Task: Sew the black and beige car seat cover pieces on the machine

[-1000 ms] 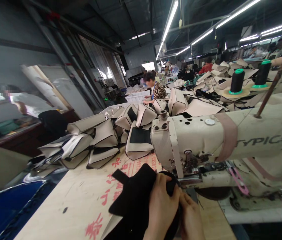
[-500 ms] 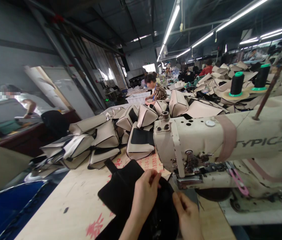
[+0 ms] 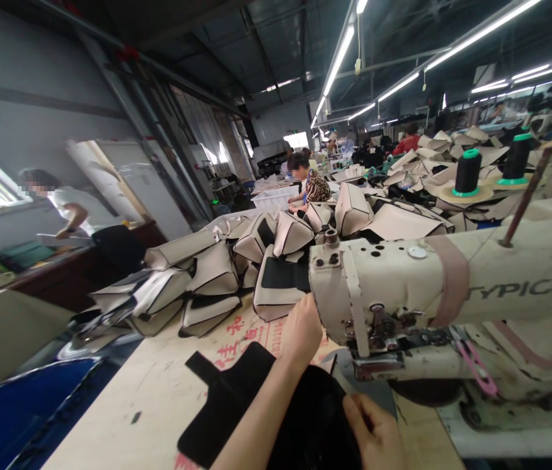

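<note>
**Pinching black piece [image 3: 312, 418] beside sewing machine [image 3: 393, 281]**

Gripping rim of black piece with right hand [image 3: 376, 427], thumb and fingers closed on the edge, near side of sewing machine and just below its needle area. Holding left hand [image 3: 306, 326] up by the left end of sewing machine's head, fingers curled. Can't tell if holding anything or touching the housing.

Got black piece over worktop [image 3: 149, 385], to the left of and nearer than sewing machine, with flap and tab spread furthest left. Crossing it with left forearm [image 3: 266, 401]. Can also read red printed characters [image 3: 227, 352] on the wood, left of sewing machine.

Seeing beige bags [image 3: 214, 267] with black trim heaped left of and behind sewing machine. Spotting black thread cones [image 3: 467, 175] upright behind its arm, pink-handled snips [image 3: 479, 369] below the arm, and blue bin [image 3: 31, 408] far left of it. Also seeing person in patterned top [image 3: 316, 189] beyond sewing machine, and person in white top [image 3: 92, 212] far left of it.
</note>
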A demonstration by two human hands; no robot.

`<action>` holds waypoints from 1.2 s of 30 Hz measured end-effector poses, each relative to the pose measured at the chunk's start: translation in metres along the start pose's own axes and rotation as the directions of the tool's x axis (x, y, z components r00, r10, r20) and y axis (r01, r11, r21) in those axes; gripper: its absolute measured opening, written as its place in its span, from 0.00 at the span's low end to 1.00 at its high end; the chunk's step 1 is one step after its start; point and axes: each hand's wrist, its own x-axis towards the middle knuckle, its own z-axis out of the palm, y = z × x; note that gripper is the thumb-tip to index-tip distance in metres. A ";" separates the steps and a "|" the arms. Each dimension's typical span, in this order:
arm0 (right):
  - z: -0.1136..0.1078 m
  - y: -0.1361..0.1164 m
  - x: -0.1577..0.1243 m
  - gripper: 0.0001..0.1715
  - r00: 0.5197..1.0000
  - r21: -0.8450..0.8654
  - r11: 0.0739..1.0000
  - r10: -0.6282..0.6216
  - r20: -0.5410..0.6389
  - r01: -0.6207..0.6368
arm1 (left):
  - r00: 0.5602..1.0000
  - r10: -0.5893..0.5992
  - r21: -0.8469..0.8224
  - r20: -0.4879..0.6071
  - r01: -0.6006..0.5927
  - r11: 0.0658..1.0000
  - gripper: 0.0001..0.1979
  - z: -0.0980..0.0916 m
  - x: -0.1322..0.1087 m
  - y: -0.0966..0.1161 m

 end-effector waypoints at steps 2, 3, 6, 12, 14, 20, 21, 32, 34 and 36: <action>-0.005 -0.003 0.001 0.26 0.998 -0.004 1.000 0.018 0.062 -0.017 | 1.000 0.026 0.030 0.006 -0.026 0.999 0.12 -0.012 -0.028 0.001; -0.008 -0.004 0.002 0.26 0.994 -0.013 1.000 0.026 0.106 -0.025 | 0.997 0.063 0.038 0.038 -0.065 0.997 0.13 -0.018 -0.043 0.000; -0.020 -0.017 0.006 0.24 0.969 -0.092 0.995 -0.011 0.249 0.035 | 0.946 0.242 0.064 0.217 -0.261 0.963 0.12 -0.032 -0.081 -0.006; -0.048 -0.065 0.022 0.14 0.840 -0.360 0.851 -0.157 0.519 0.382 | 0.950 0.180 0.091 0.254 -0.208 0.974 0.12 -0.019 -0.103 -0.018; -0.054 -0.076 0.028 0.12 0.802 -0.361 0.815 -0.196 0.565 0.453 | 0.956 0.207 0.051 0.209 -0.222 0.974 0.15 -0.009 -0.105 -0.021; -0.055 -0.086 0.038 0.12 0.748 -0.376 0.750 -0.231 0.622 0.544 | 0.937 0.312 -0.046 0.157 -0.309 0.950 0.14 0.006 -0.102 -0.021; -0.054 -0.086 0.039 0.12 0.740 -0.379 0.742 -0.227 0.634 0.552 | 0.931 0.330 -0.069 0.153 -0.323 0.944 0.14 0.006 -0.100 -0.020; -0.053 -0.055 0.021 0.15 0.690 -0.522 0.452 -0.448 0.568 0.724 | 0.963 0.237 -0.276 0.130 -0.195 0.941 0.08 0.008 -0.095 -0.021; -0.052 -0.055 0.022 0.15 0.670 -0.525 0.417 -0.419 0.614 0.742 | 0.967 0.221 -0.291 0.130 -0.176 0.940 0.07 0.010 -0.096 -0.023; -0.051 -0.058 0.026 0.14 0.677 -0.514 0.452 -0.359 0.643 0.729 | 0.967 0.211 -0.298 0.142 -0.162 0.941 0.07 0.012 -0.097 -0.026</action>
